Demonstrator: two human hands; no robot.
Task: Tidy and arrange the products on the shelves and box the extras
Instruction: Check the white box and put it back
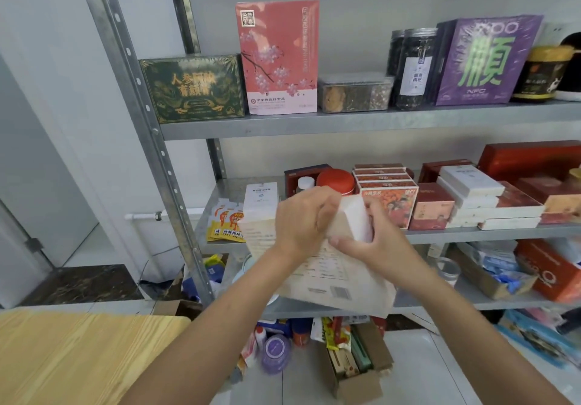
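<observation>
Beige paper packet, centre of frame, is clamped by both hands: the left hand curls over its upper edge, the right hand grips its white top end. Directly behind, the middle shelf holds boxes and sachets. Lower centre, a cardboard box sits on the floor.

Both forearms reach forward, hands meeting. The left hand curls over a beige packet at its top; the right hand, just right of it, grips a white box.

L hand, R hand grip pkg.
</observation>
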